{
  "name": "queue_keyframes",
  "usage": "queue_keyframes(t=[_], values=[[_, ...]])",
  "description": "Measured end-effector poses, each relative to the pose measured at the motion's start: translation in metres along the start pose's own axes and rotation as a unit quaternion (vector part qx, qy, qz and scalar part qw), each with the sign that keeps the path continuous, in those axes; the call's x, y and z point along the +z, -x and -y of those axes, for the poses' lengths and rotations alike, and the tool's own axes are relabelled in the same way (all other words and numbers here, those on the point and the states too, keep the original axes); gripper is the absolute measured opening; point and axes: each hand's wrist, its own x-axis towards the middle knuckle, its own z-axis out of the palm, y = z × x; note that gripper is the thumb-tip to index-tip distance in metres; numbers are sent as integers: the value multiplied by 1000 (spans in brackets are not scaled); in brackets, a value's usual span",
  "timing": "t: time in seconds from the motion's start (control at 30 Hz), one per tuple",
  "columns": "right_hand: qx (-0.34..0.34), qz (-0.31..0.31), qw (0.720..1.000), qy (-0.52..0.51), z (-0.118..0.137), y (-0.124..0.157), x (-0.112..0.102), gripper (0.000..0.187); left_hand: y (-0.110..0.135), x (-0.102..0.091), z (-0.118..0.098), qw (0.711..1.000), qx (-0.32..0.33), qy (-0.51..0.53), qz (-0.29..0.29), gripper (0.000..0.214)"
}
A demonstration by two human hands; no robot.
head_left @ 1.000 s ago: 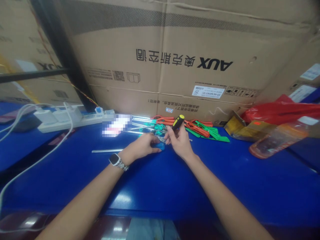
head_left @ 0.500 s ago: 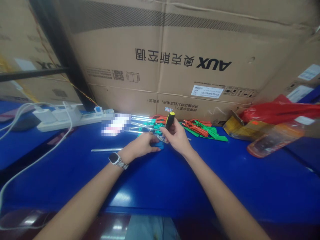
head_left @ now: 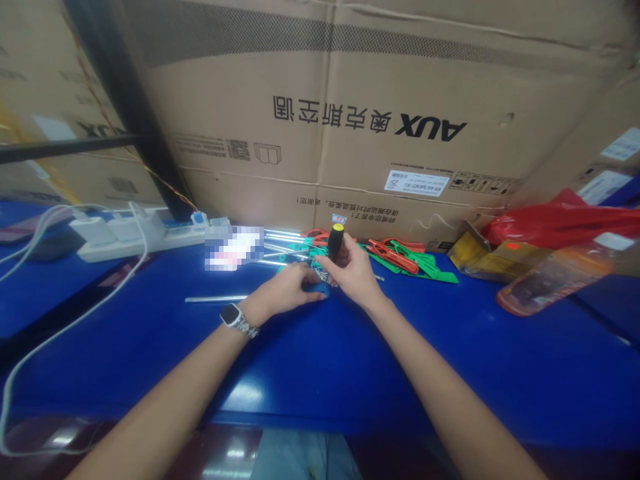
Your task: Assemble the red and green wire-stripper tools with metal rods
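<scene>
My right hand is closed around a screwdriver with a black and yellow handle, which stands nearly upright. Its tip is hidden behind my fingers. My left hand grips a small blue part low over the table, fingers bent round its left side. Small shiny metal pieces show between the two hands, too blurred to name. Just behind the hands lie thin metal rods and small green pieces. A single metal rod rests left of my left hand.
Orange and green plastic parts lie right of my hands. Farther right are a bottle, an open small carton and a red bag. A power strip with white cables sits at left. A large cardboard box stands behind the blue table.
The screwdriver handle leans slightly more to the left and toward me. Both hands keep their hold in nearly the same place; the whole view has shifted slightly.
</scene>
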Motion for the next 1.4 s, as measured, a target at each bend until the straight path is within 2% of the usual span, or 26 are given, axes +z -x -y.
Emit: queue_keyframes(t=[0.07,0.17,0.33,0.43,0.57,0.7,0.87,0.97,1.07,1.17,1.27,1.4], values=[[1,-5,1000,4,-1,0,-1,24,-2,4,-5,998,14,41,-47,20],[7,-36,998,43,-5,0,-4,24,-6,13,-11,986,-1,126,-113,16],[22,-64,994,86,-7,0,-5,26,-10,24,-17,969,-21,181,-169,13],[35,-45,994,91,-7,1,-6,29,-8,23,-19,972,-23,171,-161,15],[35,33,998,31,-1,3,-15,28,-5,20,-19,984,-17,121,-128,19],[53,100,993,-16,8,0,-28,25,-6,17,-12,987,-1,130,-92,23],[28,75,996,44,4,-3,-33,24,-6,15,-9,991,25,98,-83,23],[20,38,999,31,-3,0,-26,31,-6,18,-9,988,11,96,-121,18],[7,9,1000,4,-8,6,-17,36,-7,23,-11,975,-16,140,-173,22],[-7,-8,1000,20,-7,10,-10,36,-7,26,-12,967,-37,179,-178,12],[-3,17,999,32,-1,12,-9,36,-6,23,-15,971,-23,181,-154,15],[33,91,995,-6,7,8,-17,32,-5,18,-13,978,20,180,-104,21]])
